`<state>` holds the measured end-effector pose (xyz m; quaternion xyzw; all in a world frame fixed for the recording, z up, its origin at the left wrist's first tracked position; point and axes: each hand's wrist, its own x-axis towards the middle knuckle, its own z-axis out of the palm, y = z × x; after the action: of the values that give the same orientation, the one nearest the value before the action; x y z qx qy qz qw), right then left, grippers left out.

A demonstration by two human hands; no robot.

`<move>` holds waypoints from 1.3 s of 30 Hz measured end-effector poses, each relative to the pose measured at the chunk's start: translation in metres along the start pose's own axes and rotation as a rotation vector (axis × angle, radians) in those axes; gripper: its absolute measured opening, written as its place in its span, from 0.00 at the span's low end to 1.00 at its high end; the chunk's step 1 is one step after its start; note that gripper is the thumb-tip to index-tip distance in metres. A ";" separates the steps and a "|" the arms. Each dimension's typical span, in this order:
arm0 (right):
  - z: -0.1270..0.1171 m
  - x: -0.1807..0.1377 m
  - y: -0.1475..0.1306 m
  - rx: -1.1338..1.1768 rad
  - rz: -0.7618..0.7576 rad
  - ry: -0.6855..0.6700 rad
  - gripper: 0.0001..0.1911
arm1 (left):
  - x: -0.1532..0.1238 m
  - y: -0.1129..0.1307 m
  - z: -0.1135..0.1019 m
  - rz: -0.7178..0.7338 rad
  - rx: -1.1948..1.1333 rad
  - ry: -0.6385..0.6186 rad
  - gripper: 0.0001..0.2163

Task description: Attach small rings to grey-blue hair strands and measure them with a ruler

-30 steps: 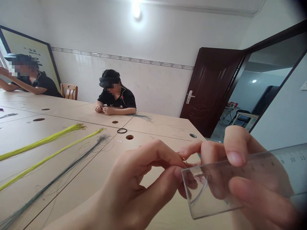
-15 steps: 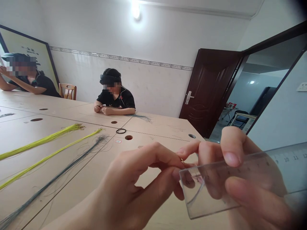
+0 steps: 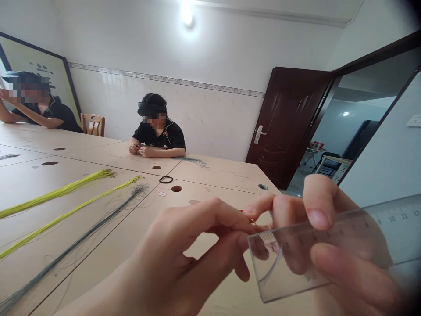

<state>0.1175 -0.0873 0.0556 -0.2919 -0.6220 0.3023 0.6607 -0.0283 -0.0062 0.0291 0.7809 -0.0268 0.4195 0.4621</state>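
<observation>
My right hand (image 3: 329, 228) grips a clear plastic ruler (image 3: 332, 250) between thumb and finger, its 0 cm end pointing left. Close against that end, the thumb and forefinger of my left hand (image 3: 204, 241) are pinched together. A thin, curved gold-coloured piece (image 3: 254, 223) shows at the left fingertips; most of it is hidden. Right beside it are the bent fingers of my right hand, and I cannot tell whether they touch it. A speck of red (image 3: 241, 211) peeks out above the left forefinger. A thin dark strand (image 3: 272, 265) appears at the ruler's end.
Two yellow strand bundles (image 3: 62, 192) and a dark grey-green bundle (image 3: 85, 237) lie on the table (image 3: 131, 272) at left. A black ring (image 3: 166, 179) and small label (image 3: 162, 194) lie beyond. Two people sit across, one person (image 3: 159, 136) with hands together. A brown door (image 3: 286, 123) stands right.
My left hand and the ruler's end have shifted very slightly right. The red speck and more of the gold-coloured curve now show at the fingertips. Both grips stay closed.
</observation>
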 end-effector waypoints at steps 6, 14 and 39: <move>0.002 0.001 0.003 0.020 -0.026 0.048 0.23 | 0.002 0.002 0.002 -0.011 0.006 0.008 0.05; -0.002 -0.007 0.006 0.181 0.026 0.002 0.18 | 0.000 -0.001 0.001 -0.012 -0.032 0.019 0.04; -0.004 -0.005 0.014 0.172 -0.088 -0.068 0.19 | -0.002 -0.003 0.005 -0.015 -0.130 0.028 0.08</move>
<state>0.1207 -0.0820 0.0418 -0.1959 -0.6282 0.3350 0.6744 -0.0249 -0.0089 0.0250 0.7434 -0.0418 0.4245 0.5152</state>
